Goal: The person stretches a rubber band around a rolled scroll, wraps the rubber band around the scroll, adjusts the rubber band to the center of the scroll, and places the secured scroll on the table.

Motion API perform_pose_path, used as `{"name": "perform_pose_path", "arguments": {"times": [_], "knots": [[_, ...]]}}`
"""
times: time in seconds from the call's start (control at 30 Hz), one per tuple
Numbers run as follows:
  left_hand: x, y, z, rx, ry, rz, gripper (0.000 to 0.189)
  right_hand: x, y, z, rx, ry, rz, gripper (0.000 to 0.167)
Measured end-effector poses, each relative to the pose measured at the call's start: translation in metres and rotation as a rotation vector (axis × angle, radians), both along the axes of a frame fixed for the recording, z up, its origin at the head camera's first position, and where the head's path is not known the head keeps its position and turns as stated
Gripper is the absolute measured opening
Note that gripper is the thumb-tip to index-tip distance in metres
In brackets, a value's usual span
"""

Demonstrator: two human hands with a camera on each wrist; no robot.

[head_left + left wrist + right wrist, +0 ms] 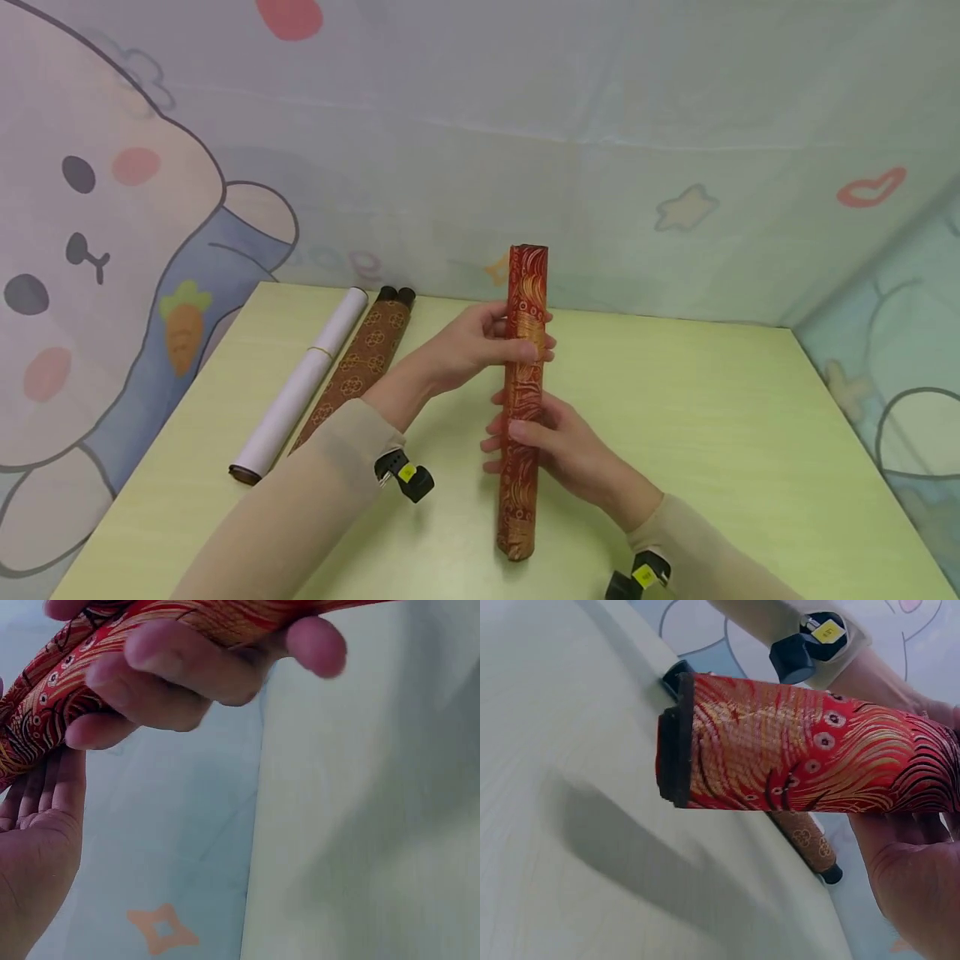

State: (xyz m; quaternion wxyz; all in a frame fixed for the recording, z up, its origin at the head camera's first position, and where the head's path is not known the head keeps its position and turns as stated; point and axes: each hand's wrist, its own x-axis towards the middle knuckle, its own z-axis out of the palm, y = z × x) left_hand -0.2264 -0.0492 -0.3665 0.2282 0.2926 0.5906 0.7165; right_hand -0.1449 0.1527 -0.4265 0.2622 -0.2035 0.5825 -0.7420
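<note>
A long red-and-gold brocade roll (522, 383) stands lengthwise between the two hands in the head view, its far end reaching up in front of the backdrop. The left hand (480, 342) grips it above the middle, thumb across the front and fingertips showing past the right side. Lower down, the right hand (566, 442) holds it from the right, with fingers passing behind it. The right wrist view shows one end of the roll (780, 746), with dark layers at its edge and a shadow on the table beneath. Curled fingers cover part of the roll (64, 690) in the left wrist view.
A white roll (300, 392) with a thin band lies at the table's left. Beside it is a brown patterned roll (371, 350) with black knobs, partly hidden by the left forearm. A printed cloth backdrop (600, 167) hangs behind the pale table (712, 467).
</note>
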Motion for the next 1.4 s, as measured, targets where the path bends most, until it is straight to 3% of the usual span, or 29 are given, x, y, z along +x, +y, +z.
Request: {"name": "perform_pose_path", "arguments": {"times": [0.3,0.6,0.83,1.03,1.27,1.4], "knots": [[-0.009,-0.004,0.019,0.04,-0.062,0.078,0.047,0.003,0.007,-0.008,0.047,0.037,0.047,0.056],[-0.016,-0.005,0.029,0.065,-0.058,0.048,0.048,0.004,0.007,-0.007,0.046,0.024,0.069,0.042],[-0.019,-0.003,0.034,0.121,-0.06,0.076,0.049,0.006,0.005,-0.009,0.018,0.015,0.068,0.03],[-0.012,0.001,0.028,0.124,-0.071,0.048,0.047,0.006,0.001,-0.012,-0.013,0.033,0.057,0.032],[-0.003,-0.001,0.011,0.044,-0.075,-0.001,0.043,0.005,0.001,-0.011,0.007,0.039,0.045,0.03],[-0.005,-0.004,0.012,0.064,-0.076,0.01,0.046,0.005,0.0,-0.012,0.009,0.038,0.038,0.032]]}}
